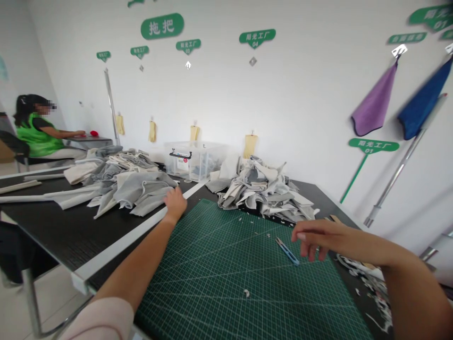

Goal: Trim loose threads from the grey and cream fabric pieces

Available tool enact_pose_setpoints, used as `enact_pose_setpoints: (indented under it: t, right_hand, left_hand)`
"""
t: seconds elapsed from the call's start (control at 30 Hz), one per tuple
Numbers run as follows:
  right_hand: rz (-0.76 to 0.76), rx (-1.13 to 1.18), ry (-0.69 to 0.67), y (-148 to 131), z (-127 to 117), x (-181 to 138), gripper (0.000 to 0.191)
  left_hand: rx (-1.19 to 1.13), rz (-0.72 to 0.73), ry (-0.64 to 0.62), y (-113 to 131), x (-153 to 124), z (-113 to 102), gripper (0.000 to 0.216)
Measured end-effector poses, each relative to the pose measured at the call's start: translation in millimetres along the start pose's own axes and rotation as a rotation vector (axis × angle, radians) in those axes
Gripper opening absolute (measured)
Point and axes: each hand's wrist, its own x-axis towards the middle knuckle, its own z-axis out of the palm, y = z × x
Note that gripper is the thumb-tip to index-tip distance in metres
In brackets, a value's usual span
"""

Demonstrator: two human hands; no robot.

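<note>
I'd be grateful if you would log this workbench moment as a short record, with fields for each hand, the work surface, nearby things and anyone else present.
Left hand: resting on grey fabric pile
Right hand: holding nothing, above blue-handled seam ripper
Surface: green cutting mat on black table
Nearby: second fabric pile; clear plastic box
Others: seated co-worker in green vest

Left hand (175, 204) reaching forward, palm down, fingers curled under. Right hand (311, 241) extended inward from the side, palm down, raised, fingers loosely bent.
</note>
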Motion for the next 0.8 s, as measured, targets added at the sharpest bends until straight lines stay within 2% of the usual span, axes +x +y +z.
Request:
enact_pose_setpoints:
  t: [0.1, 0.17, 0.23, 0.3, 0.37, 0.5, 0.63, 0.8]
  right_hand:
    - [0.023, -0.015, -0.007, 1.3, 1.9, 3.8, 0.042]
    - [0.035, -0.029, -0.014, 4.3, 2.3, 5.6, 0.042]
    - [0.039, -0.044, -0.026, 6.8, 2.2, 6.1, 0.041]
    - [0.036, -0.048, -0.036, 7.8, 1.8, 5.5, 0.042]
    - [0.041, -0.048, -0.028, 7.4, 1.1, 4.2, 0.043]
    - [0.054, -0.050, -0.013, 5.5, -0.3, 2.1, 0.042]
    - [0.030, -0.041, -0.018, 5.3, -0.6, 3.2, 0.041]
    - [0.027, -0.058, 0.009, 8.8, 0.5, 6.4, 0.042]
  left_hand:
    - [-0.248, 0.276, -0.270, 66.5, -18.5, 12.8, 0.035]
    - [-0.313, 0.402, -0.285, 101.3, -33.0, 21.7, 0.037]
    - [-0.315, 0.432, -0.274, 124.1, -46.8, 28.4, 0.043]
    - [-0.296, 0.405, -0.249, 135.2, -56.9, 32.2, 0.041]
    - [-0.278, 0.345, -0.231, 137.9, -61.1, 32.9, 0.031]
    - [-0.247, 0.256, -0.208, 135.4, -54.0, 23.0, 0.027]
    - [-0.278, 0.221, -0.089, 143.1, -37.8, -7.2, 0.030]
    - [-0.475, 0.262, 0.221, 170.3, -15.8, -65.3, 0.028]
